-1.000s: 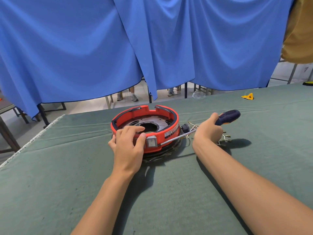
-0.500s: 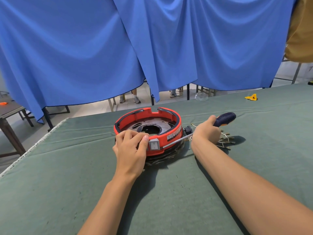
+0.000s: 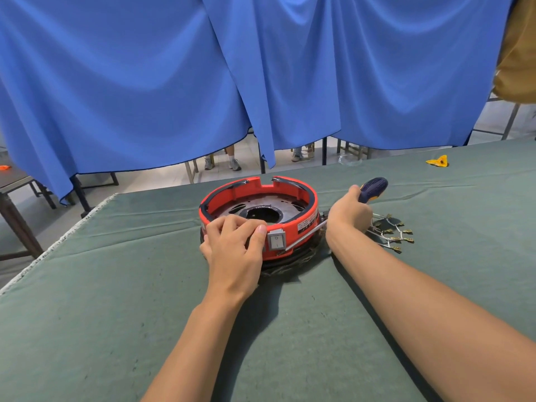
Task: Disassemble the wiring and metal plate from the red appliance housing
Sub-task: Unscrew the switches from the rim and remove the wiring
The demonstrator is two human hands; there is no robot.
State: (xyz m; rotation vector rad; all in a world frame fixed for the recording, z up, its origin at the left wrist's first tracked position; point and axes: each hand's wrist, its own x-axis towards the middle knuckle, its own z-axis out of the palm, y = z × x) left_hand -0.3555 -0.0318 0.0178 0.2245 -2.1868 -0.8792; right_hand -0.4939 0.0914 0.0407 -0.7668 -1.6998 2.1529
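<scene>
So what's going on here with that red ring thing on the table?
A person is taking apart a red appliance housing on a green-covered table. Their left hand steadies its near rim, fingers curled over the edge. Their right hand holds a screwdriver, its shaft angled down to the housing's side beside the grey switch. The metal plate is still inside, and loose wires with brass terminals trail out on the table to the right.

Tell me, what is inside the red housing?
Inside the red housing lies a round metal plate with a dark hole in its middle. The left hand covers the near rim; anything below the plate stays hidden.
</scene>
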